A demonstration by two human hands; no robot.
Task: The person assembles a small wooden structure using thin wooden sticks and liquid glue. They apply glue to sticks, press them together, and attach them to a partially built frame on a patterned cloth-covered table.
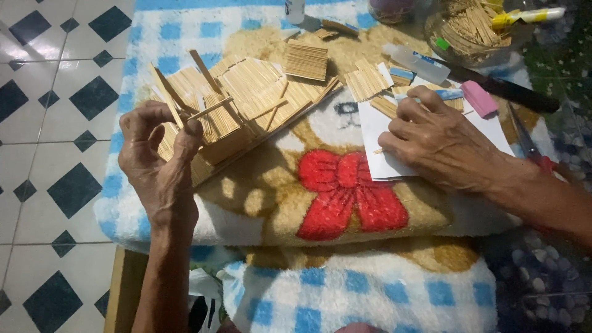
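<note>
**Toothpick house build, both hands busy**

Left hand (pixel 161 148) is curled, fingertips pinching a thin pale wooden stick (pixel 209 109) at the left edge of the small model house made of glued toothpicks (pixel 246 105). The house sits on a fluffy blue-checked blanket with a bear and red bow (pixel 345 197). Right hand (pixel 435 139) lies loosely bent, palm down, on a white sheet of paper (pixel 376 132), with a sliver of stick poking out under it. A pink rectangular eraser-like block (pixel 479 98) sits just to the far right.

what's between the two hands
In the head view, between the left hand and right hand: stick model edge and blanket's red bow.
</note>
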